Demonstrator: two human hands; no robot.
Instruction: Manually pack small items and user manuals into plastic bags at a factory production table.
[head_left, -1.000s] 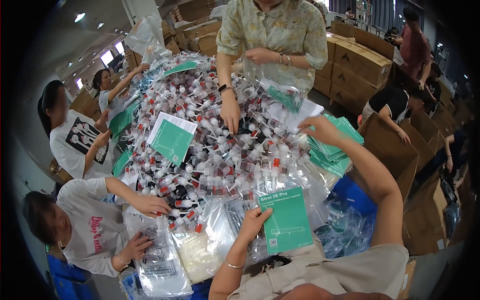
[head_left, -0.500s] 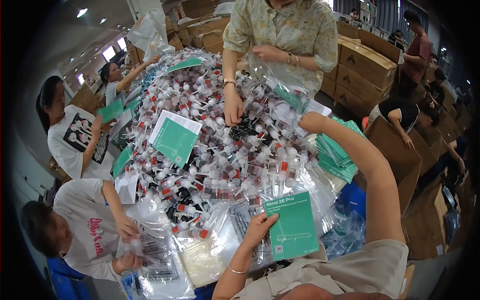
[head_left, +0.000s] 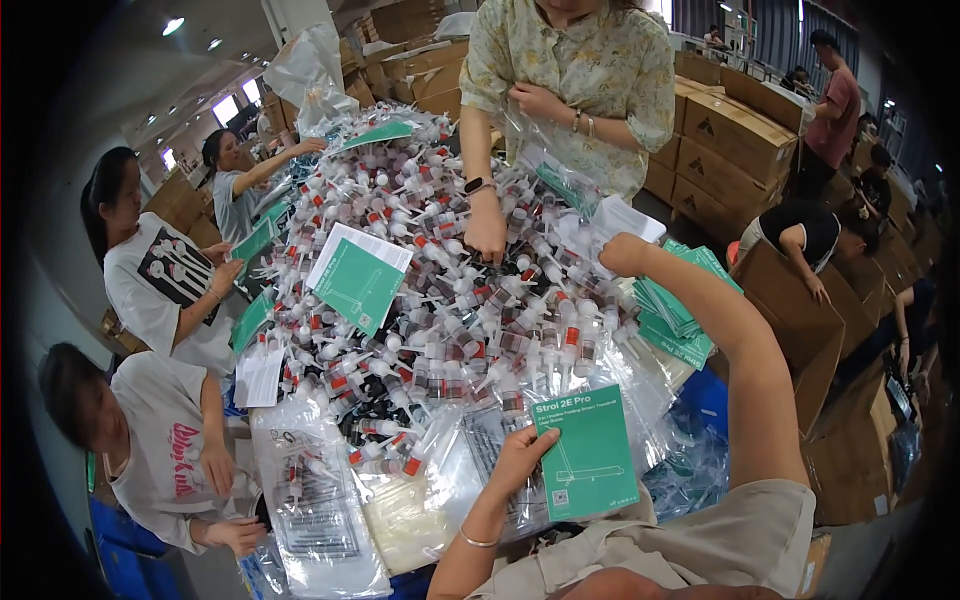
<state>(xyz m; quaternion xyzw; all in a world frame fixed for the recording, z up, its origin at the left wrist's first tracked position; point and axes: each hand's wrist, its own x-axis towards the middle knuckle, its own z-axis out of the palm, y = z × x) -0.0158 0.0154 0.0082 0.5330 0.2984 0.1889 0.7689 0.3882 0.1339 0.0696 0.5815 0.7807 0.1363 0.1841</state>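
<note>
Left hand: your left hand [head_left: 522, 458], lower centre of the frame, pinches a rectangular green paper booklet with white print [head_left: 588, 460], thumb over its left edge.
Held booklet: cover toward you, standing out in front of your lap, lower centre-right of the frame.
Left wrist: thin silver-coloured bangle [head_left: 480, 542] on it.
Right hand: your right hand [head_left: 625, 255], right of centre, fingers curled down at the lower edge of a stack of white paper sheets [head_left: 630, 222]; cannot tell whether it grips any.
Booklet stack: fanned pile of green booklets [head_left: 683, 300] just right of and below that hand, beneath your forearm in the frame.
Middle: broad heap of small clear plastic bottles with white nozzles and red bands [head_left: 470, 340].
On the heap: green booklet overlapping a white printed sheet [head_left: 362, 285], left of centre.
Near edge: flat clear plastic bags [head_left: 315, 520], lower left, a few bottles lying on top.
Across from you: co-worker in a pale floral shirt [head_left: 570, 90], one hand [head_left: 487, 238] down on the heap.
Upper right: stacked brown cardboard boxes [head_left: 735, 150].
</note>
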